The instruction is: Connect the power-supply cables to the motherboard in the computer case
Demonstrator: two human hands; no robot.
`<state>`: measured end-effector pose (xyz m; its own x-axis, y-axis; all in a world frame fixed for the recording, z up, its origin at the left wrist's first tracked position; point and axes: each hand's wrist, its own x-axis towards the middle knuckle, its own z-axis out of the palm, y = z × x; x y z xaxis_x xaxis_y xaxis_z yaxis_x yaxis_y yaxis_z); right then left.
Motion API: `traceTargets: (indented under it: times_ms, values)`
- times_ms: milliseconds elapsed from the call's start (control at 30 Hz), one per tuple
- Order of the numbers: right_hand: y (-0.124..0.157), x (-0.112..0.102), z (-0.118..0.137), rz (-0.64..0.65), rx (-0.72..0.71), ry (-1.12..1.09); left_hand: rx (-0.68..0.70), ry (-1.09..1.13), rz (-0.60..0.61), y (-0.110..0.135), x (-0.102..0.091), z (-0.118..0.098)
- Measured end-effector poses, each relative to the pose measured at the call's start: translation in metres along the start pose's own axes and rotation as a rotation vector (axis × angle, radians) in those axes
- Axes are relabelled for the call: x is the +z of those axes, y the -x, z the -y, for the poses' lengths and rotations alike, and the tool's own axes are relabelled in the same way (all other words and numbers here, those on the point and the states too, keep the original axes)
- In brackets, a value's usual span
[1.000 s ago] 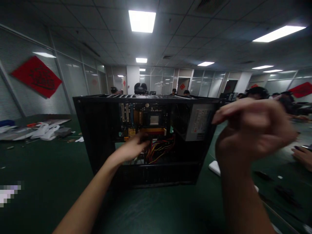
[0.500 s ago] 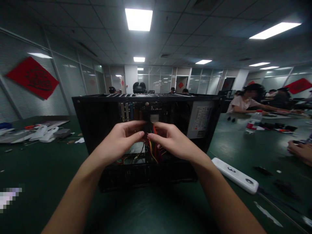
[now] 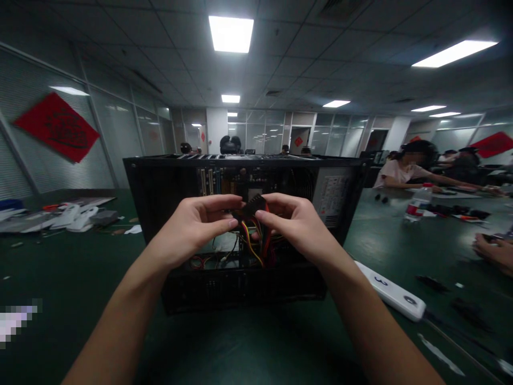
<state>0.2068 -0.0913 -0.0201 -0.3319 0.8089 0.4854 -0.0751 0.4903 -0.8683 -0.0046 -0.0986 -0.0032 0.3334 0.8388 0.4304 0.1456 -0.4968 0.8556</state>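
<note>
An opened black computer case [image 3: 244,291] lies in front of me, its inside facing me. My right hand [image 3: 295,220] pinches a black power connector [image 3: 255,204] between thumb and fingers. From that connector, red, yellow and black wires [image 3: 256,251] run down into the case. My left hand [image 3: 196,227] is closed at the connector's left side, thumb and index finger around a small dark piece on the wires, partly hidden. Behind my hands are the motherboard [image 3: 236,184] and, to the right, the grey power supply [image 3: 334,195].
A white power strip [image 3: 390,291] with a cable lies right of the case on the green table [image 3: 224,347]. Farther right stands a water bottle [image 3: 417,203], near a seated person [image 3: 404,171]. Another person's hand [image 3: 495,251] shows at the right edge. White parts [image 3: 82,216] lie left.
The black connector has come up into view between my hands, its pin face tilted upward. My right hand has shifted slightly up and right, while my left stays almost in place.
</note>
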Motion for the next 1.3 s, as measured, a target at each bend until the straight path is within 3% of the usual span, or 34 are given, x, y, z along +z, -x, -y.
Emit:
traceTargets:
  times_ms: [233, 467, 833, 1300]
  values:
    - [-0.001, 0.003, -0.004, -0.032, -0.017, -0.029, 0.043, 0.024, 0.012, -0.002, 0.003, 0.006]
    - [0.003, 0.001, -0.002, -0.025, -0.004, -0.009, 0.147, -0.008, 0.097, -0.003, 0.004, 0.013]
    - [0.008, 0.003, 0.002, -0.016, -0.096, 0.109, 0.390, -0.372, 0.035, -0.001, 0.003, 0.017]
    - [0.011, 0.008, 0.004, 0.199, -0.120, 0.123, 0.524, -0.604, 0.123, 0.001, -0.003, 0.017]
